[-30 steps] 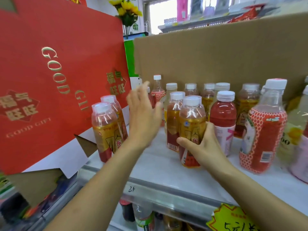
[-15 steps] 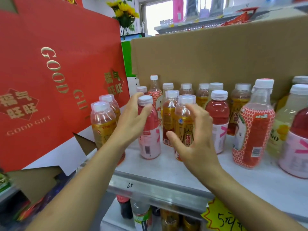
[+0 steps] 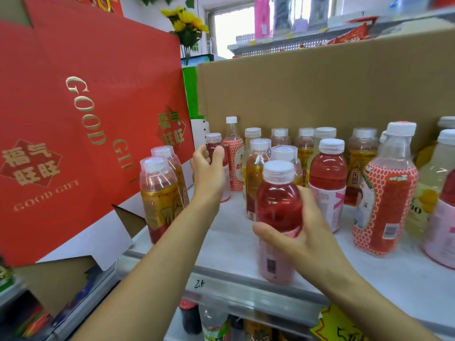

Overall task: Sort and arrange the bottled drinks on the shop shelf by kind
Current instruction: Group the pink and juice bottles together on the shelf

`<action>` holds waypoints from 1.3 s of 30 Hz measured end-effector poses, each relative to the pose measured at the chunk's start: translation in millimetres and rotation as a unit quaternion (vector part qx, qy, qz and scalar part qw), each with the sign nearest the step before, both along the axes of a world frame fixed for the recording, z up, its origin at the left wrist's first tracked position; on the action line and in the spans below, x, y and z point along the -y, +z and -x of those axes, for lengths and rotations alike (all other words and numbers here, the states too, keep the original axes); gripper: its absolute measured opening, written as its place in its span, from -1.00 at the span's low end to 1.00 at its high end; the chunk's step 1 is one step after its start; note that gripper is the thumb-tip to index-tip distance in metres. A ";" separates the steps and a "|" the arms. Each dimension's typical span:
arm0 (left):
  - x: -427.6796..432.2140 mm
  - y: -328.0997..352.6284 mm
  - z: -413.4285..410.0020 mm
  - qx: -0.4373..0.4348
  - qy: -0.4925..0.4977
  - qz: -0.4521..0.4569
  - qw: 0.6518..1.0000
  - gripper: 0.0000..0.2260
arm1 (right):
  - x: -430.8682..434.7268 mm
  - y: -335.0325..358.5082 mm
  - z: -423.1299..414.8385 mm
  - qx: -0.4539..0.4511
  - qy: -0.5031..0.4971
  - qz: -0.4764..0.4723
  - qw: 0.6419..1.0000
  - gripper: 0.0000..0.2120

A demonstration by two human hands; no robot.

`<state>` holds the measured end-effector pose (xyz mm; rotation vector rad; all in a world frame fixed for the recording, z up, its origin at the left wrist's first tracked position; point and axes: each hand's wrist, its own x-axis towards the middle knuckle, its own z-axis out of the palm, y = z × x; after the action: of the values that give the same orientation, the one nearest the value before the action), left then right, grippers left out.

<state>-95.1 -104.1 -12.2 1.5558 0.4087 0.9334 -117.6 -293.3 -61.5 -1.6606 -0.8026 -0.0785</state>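
Head view, shop shelf (image 3: 394, 279), white surface, metal front rail with handwritten "25" at lower centre.

Right hand (image 3: 305, 239), lower centre-right: fingers and thumb wrapped round a red-drink bottle (image 3: 279, 210) with white cap and pink label; it is at the shelf's front edge, whether its base touches the shelf cannot be told. Label text too blurred to read.

Left hand (image 3: 209, 173), centre: fingers curled round a second red-drink bottle (image 3: 214, 143) further back, only cap and shoulder showing past the thumb.

Left of centre: two gold-label bottles (image 3: 160, 193) standing one behind the other, touching; label print not legible.

Centre-right: a third red bottle with pink label (image 3: 328, 173), upright, just beside the held one. Behind it a row of gold-label bottles (image 3: 362, 156) against the cardboard box (image 3: 320, 82); two Chinese characters visible on one label.

Right: tall bottle in red honeycomb-pattern sleeve (image 3: 386, 198), barcode low on its side. Far right edge: pale yellow bottle (image 3: 433, 183), letters "OO" showing.

Left half of frame: red gift box (image 3: 73, 107), gold print "GOOD GIFT" twice, plus Chinese characters in diamond panels.

Bottom right: yellow price tag (image 3: 342, 328), "5" readable
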 end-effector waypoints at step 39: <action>95.3 -60.9 94.9 0.050 -0.263 0.028 0.963 -0.40 | 86.6 7.7 45.5 0.000 -0.171 -0.115 0.978 -0.51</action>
<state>-190.0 -199.4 -73.1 1.4555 -0.0571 0.5736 -163.1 -380.0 -53.8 -1.5605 -0.4786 -0.3977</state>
